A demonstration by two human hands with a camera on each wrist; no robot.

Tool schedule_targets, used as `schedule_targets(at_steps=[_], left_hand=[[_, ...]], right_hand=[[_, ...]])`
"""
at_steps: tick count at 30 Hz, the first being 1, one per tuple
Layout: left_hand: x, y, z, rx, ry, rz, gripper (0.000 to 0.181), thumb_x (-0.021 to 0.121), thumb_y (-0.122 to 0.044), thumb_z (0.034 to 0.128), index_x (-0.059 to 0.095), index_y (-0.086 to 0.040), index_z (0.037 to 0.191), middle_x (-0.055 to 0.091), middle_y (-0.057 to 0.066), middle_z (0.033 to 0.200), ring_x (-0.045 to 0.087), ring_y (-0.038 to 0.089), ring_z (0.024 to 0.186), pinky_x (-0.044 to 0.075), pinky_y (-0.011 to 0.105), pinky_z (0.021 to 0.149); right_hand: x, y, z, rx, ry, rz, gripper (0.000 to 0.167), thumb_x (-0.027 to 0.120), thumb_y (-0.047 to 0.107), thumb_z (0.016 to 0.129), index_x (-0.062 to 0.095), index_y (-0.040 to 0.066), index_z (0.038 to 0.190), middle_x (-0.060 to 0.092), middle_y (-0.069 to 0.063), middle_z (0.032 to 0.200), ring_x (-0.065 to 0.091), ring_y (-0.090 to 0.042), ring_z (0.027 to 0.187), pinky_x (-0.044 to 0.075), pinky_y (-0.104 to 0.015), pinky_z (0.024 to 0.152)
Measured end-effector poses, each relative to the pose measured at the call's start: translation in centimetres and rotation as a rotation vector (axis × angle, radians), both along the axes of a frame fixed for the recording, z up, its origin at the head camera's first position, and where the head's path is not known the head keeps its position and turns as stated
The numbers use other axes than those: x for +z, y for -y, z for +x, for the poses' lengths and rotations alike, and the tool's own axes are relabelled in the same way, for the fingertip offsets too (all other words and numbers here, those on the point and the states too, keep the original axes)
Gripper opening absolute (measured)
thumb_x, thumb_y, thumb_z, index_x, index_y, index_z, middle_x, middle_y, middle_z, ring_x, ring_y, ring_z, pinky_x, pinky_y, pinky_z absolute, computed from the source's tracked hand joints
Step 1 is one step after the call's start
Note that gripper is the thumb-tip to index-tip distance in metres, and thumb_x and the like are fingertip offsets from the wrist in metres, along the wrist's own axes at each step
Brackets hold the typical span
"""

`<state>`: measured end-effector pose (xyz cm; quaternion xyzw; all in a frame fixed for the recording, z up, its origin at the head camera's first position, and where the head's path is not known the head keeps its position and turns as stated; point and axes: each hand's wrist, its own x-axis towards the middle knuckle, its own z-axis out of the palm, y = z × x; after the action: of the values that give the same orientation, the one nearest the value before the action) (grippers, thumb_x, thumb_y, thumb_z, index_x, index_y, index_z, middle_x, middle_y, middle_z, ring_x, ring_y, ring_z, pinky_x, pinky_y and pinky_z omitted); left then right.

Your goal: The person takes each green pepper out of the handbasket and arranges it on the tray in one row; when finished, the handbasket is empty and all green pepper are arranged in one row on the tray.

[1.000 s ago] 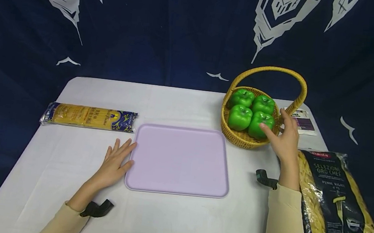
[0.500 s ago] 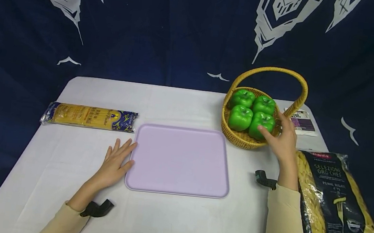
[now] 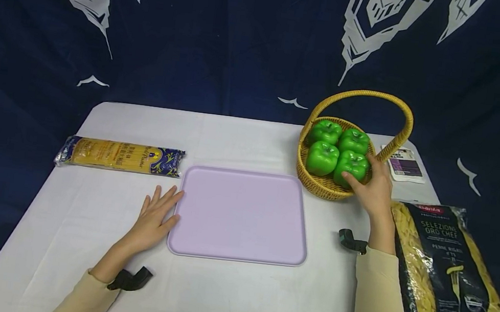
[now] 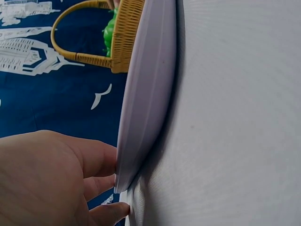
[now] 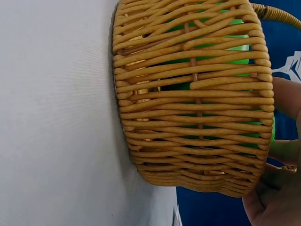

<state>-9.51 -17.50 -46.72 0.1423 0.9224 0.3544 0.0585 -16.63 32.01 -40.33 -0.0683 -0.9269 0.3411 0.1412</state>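
Note:
Several green bell peppers [image 3: 322, 157] sit in a wicker basket [image 3: 327, 190] with a tall handle. My right hand [image 3: 373, 188] reaches over the basket's right rim, thumb and fingers on either side of the front-right bell pepper [image 3: 352, 165], which still rests among the others. In the right wrist view the woven wall hides most of that bell pepper. My left hand [image 3: 152, 222] lies with fingers spread at the left edge of a lilac tray [image 3: 240, 216]; the left wrist view shows its fingertips touching the rim.
A yellow and blue pasta packet [image 3: 120, 156] lies at the back left. A large bag of penne [image 3: 450, 271] lies right of my right forearm. Behind the basket handle is a small white and purple packet [image 3: 406, 166]. The table has a white cloth [image 3: 224, 297].
My right hand has moved slightly left and toward me, its thumb and fingers coming in around the front-right bell pepper. The left hand and tray have stayed put.

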Motion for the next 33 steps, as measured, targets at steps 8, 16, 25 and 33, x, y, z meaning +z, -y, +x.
schedule_targets(at_steps=[8,16,25,33], left_hand=[[-0.13,0.03,0.10,-0.002,-0.002,-0.005,0.056,0.054,-0.013,0.0975,0.036,-0.006,0.151,0.023,0.023,0.159,-0.003,0.049,0.148,-0.008,0.066,0.115],[-0.31,0.08,0.08,0.001,-0.002,-0.011,0.057,0.053,-0.014,0.0975,0.036,-0.006,0.151,0.022,0.023,0.160,-0.003,0.049,0.148,-0.008,0.066,0.116],[-0.21,0.05,0.03,0.000,0.000,-0.016,0.057,0.053,-0.014,0.0973,0.035,-0.006,0.151,0.022,0.023,0.159,-0.003,0.049,0.148,-0.008,0.066,0.115],[-0.10,0.04,0.02,-0.002,0.006,-0.013,0.057,0.053,-0.015,0.0977,0.035,-0.007,0.151,0.022,0.022,0.160,-0.003,0.048,0.148,-0.009,0.066,0.116]], right_hand=[[-0.08,0.22,0.04,-0.016,0.035,-0.002,0.078,0.071,0.022,0.090,0.029,-0.003,0.150,0.036,-0.031,0.148,0.035,-0.050,0.135,0.028,-0.063,0.111],[-0.25,0.08,0.02,-0.025,0.029,-0.006,0.076,0.071,0.020,0.090,0.031,-0.002,0.150,0.035,-0.029,0.150,0.033,-0.049,0.138,0.025,-0.063,0.113],[-0.38,0.10,-0.08,-0.038,-0.014,-0.020,0.076,0.076,0.015,0.086,0.036,-0.003,0.148,0.041,-0.028,0.145,0.037,-0.047,0.135,0.029,-0.059,0.113],[0.18,0.36,0.14,-0.076,-0.032,-0.028,0.075,0.076,0.017,0.086,0.037,0.000,0.148,0.043,-0.025,0.144,0.042,-0.044,0.132,0.034,-0.057,0.110]])
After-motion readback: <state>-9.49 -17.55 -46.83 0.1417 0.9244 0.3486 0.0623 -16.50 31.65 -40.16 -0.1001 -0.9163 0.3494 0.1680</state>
